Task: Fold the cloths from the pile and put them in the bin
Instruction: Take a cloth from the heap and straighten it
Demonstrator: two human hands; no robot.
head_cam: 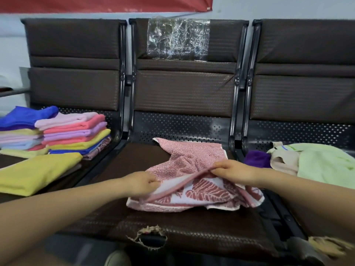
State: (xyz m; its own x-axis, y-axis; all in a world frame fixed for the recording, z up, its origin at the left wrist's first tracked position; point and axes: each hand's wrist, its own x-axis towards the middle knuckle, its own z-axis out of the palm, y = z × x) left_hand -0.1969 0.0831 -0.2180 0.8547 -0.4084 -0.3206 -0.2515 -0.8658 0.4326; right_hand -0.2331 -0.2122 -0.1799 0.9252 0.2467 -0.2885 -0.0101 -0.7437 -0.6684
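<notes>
On the middle seat (134, 223) of a three-seat brown bench: one pink patterned cloth (194, 166), partly spread, its far corner reaching the perforated metal at the seat back, its near part bunched and showing a white face with a pink leaf print.

Left hand (141, 183): grip closed, fingers pinched on the cloth's pink hem at its left end. Right hand (233, 172): grip closed, pinching the same hem further right and lifting it clear of the layer beneath. Hem runs taut between the two hands.

Left seat: two stacks of folded cloths (75, 131) side by side in blue, pink, coral, lilac and yellow, one patterned piece at the bottom of the right-hand stack; one larger folded yellow cloth (36, 173) lying in front of them, nearer the camera.

Right seat: loose pile of unfolded cloths (324, 164), light green uppermost, with a beige piece and a purple piece (256, 159) at its left edge.

Middle backrest: crinkled sheet of clear plastic (177, 38) draped over the top.

Middle seat, front edge: torn hole in the upholstery (149, 237). A second tear at the lower right.
</notes>
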